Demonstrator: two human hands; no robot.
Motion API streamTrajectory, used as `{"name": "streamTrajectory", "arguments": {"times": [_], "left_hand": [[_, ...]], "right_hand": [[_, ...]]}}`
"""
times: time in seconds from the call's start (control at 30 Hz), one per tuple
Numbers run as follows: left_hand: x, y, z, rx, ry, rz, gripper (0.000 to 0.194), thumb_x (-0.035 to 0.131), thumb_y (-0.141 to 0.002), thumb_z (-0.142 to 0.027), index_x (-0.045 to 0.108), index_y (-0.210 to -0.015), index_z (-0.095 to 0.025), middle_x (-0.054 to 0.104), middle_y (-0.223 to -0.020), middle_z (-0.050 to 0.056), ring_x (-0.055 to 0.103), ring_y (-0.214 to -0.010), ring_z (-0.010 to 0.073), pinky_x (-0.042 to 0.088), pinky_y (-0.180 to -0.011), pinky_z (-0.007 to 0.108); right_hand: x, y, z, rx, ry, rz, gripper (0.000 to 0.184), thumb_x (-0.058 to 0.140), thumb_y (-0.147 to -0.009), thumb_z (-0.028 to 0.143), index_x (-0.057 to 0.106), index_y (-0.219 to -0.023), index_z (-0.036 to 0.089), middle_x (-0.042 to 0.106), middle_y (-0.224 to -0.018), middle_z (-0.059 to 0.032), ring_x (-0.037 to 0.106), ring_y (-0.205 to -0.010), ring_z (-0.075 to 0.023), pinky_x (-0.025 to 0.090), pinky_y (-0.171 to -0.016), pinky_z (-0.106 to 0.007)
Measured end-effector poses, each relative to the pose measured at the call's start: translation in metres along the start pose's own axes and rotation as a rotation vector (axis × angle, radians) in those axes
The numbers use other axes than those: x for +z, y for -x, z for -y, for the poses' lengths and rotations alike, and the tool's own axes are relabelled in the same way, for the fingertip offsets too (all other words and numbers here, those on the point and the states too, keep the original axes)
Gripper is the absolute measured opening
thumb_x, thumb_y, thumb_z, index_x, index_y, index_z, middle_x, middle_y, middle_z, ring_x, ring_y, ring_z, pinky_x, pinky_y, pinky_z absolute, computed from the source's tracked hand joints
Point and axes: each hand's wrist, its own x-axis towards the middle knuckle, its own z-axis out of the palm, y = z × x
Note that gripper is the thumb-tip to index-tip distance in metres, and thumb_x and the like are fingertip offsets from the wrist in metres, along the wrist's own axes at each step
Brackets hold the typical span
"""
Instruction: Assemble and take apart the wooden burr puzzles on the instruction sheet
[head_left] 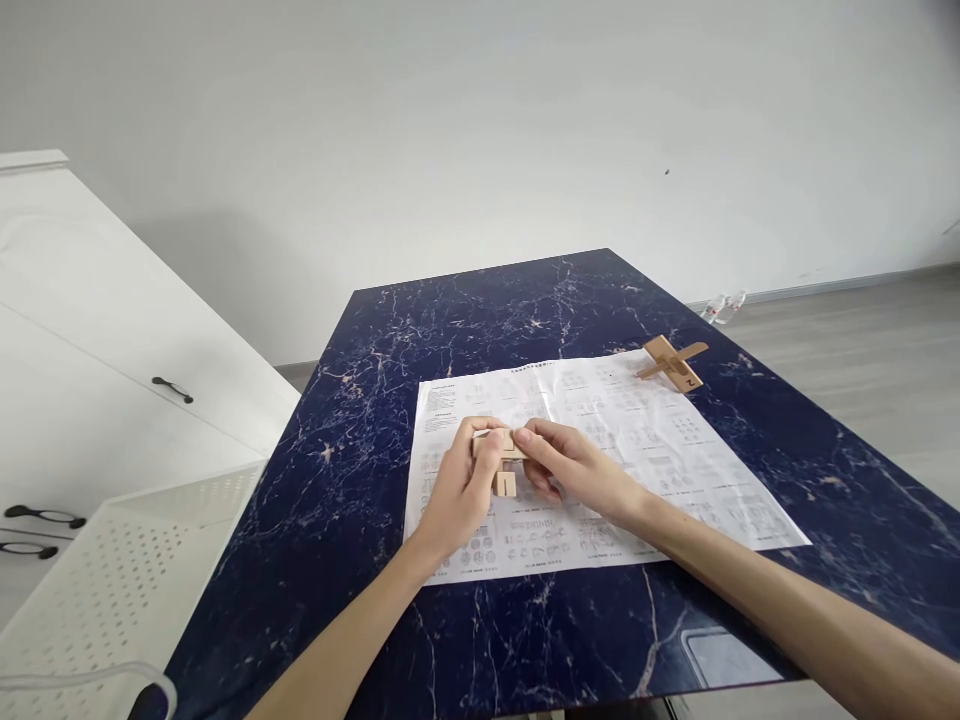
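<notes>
Both hands meet over the printed sheet (487,391), approx. mid-width, on the dark blue marbled surface (450,330); the wooden block assembly (508,441) sits right btwn them, so it's in the grip, not off to one side. L hand (466,478) pinches its L part, thumb pressed on the top face, other fingers bent round the far side. R hand (574,465) has thumb tip + fingers pinching the R end; its lower fingers curl in underneath, partly hidden, so can't tell exactly what they touch. Upper piece's long axis runs roughly L–R, i.e. from one hand across to the other, each hand at its own end; neither is clearly nearer. A smaller block end (505,484) w/ a dark line on it sticks out below the upper piece, twd the wearer, in the gap btwn L thumb and R fingers. Can't tell if the assembly touches the paper or is held just above it. Second wooden piece, a crossed one (673,364) marked w/ what looks like a "2", lies at the sheet's far R corner, well apart from both hands, R hand nearer; its marked bar slants from far L to near R, w/ another bar crossing it.
</notes>
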Motion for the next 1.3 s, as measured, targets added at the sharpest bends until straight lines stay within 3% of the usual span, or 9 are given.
{"name": "streamTrajectory", "arguments": {"times": [0.2, 0.33, 0.4, 0.57, 0.7, 0.8, 0.97, 1.13, 1.3], "left_hand": [[-0.001, 0.001, -0.003, 0.026, 0.042, 0.125, 0.061, 0.083, -0.088, -0.04, 0.05, -0.137, -0.027, 0.067, -0.112, 0.006, 0.066, -0.091, 0.0198, 0.055, -0.082, 0.034], [-0.004, -0.004, -0.002, -0.036, 0.158, 0.068, 0.06, 0.089, -0.082, -0.039, 0.056, -0.13, -0.024, 0.069, -0.114, 0.007, 0.067, -0.094, 0.02, 0.055, -0.082, 0.033], [-0.008, -0.008, 0.0, -0.062, 0.274, 0.006, 0.055, 0.086, -0.084, -0.044, 0.059, -0.127, -0.022, 0.068, -0.103, 0.005, 0.063, -0.079, 0.0146, 0.052, -0.07, 0.028], [-0.017, -0.016, 0.004, -0.046, 0.466, -0.094, 0.042, 0.075, -0.092, -0.056, 0.061, -0.112, -0.022, 0.049, -0.072, -0.006, 0.034, -0.05, 0.0066, 0.03, -0.05, 0.025], [-0.018, -0.017, 0.004, -0.069, 0.493, -0.072, 0.04, 0.073, -0.093, -0.057, 0.061, -0.112, -0.023, 0.046, -0.069, -0.006, 0.031, -0.049, 0.0076, 0.026, -0.049, 0.027], [-0.017, -0.017, 0.006, -0.074, 0.535, -0.069, 0.04, 0.073, -0.093, -0.057, 0.062, -0.108, -0.022, 0.049, -0.073, -0.005, 0.032, -0.051, 0.0067, 0.026, -0.049, 0.026], [-0.018, -0.019, 0.01, -0.089, 0.56, -0.058, 0.053, 0.085, -0.083, -0.058, 0.064, -0.116, -0.021, 0.052, -0.076, -0.005, 0.033, -0.051, 0.0049, 0.028, -0.049, 0.025], [-0.02, -0.018, 0.011, -0.1, 0.535, -0.051, 0.067, 0.091, -0.079, -0.051, 0.061, -0.133, -0.024, 0.057, -0.08, -0.004, 0.035, -0.054, 0.0048, 0.03, -0.05, 0.023], [-0.022, -0.016, 0.011, -0.052, 0.429, -0.075, 0.071, 0.093, -0.078, -0.043, 0.059, -0.139, -0.029, 0.07, -0.11, 0.004, 0.042, -0.06, 0.0058, 0.035, -0.052, 0.022]], "right_hand": [[-0.004, 0.0, 0.0, -0.006, -0.055, -0.073, 0.051, 0.057, -0.1, 0.071, 0.055, -0.084, 0.022, 0.05, -0.056, 0.0067, 0.044, -0.045, -0.0104, 0.034, -0.05, -0.027], [-0.005, -0.001, -0.001, -0.005, -0.108, -0.088, 0.055, 0.046, -0.103, 0.073, 0.055, -0.085, 0.022, 0.05, -0.056, 0.0051, 0.044, -0.045, -0.0114, 0.037, -0.051, -0.029], [-0.004, -0.001, -0.002, -0.031, -0.021, -0.138, 0.055, 0.037, -0.106, 0.069, 0.058, -0.088, 0.022, 0.053, -0.059, 0.0023, 0.048, -0.049, -0.014, 0.042, -0.053, -0.031], [0.002, 0.0, -0.015, -0.361, 0.595, -0.219, 0.028, 0.058, -0.104, 0.046, 0.067, -0.118, 0.024, 0.067, -0.11, -0.0126, 0.067, -0.094, -0.0265, 0.059, -0.085, -0.046], [0.005, -0.001, -0.03, -0.483, 0.851, -0.114, 0.05, 0.07, -0.098, 0.044, 0.056, -0.145, 0.031, 0.053, -0.146, -0.0172, 0.054, -0.134, -0.0394, 0.053, -0.106, -0.06], [0.004, -0.003, -0.034, -0.498, 0.922, -0.085, 0.046, 0.068, -0.1, 0.039, 0.057, -0.143, 0.03, 0.058, -0.145, -0.0161, 0.051, -0.14, -0.0398, 0.049, -0.111, -0.064], [0.003, -0.003, -0.025, -0.444, 0.784, -0.096, 0.037, 0.069, -0.097, 0.029, 0.059, -0.132, 0.026, 0.067, -0.133, -0.0144, 0.064, -0.125, -0.0343, 0.053, -0.106, -0.058], [0.0, -0.004, -0.019, -0.196, 0.336, -0.133, 0.059, 0.08, -0.087, 0.037, 0.051, -0.138, 0.024, 0.071, -0.125, -0.0127, 0.074, -0.11, -0.0292, 0.06, -0.1, -0.054], [-0.009, -0.006, -0.019, -0.073, -0.081, -0.03, 0.074, 0.086, -0.082, 0.038, 0.048, -0.144, 0.025, 0.073, -0.114, -0.0095, 0.075, -0.108, -0.0264, 0.062, -0.1, -0.052]]}}
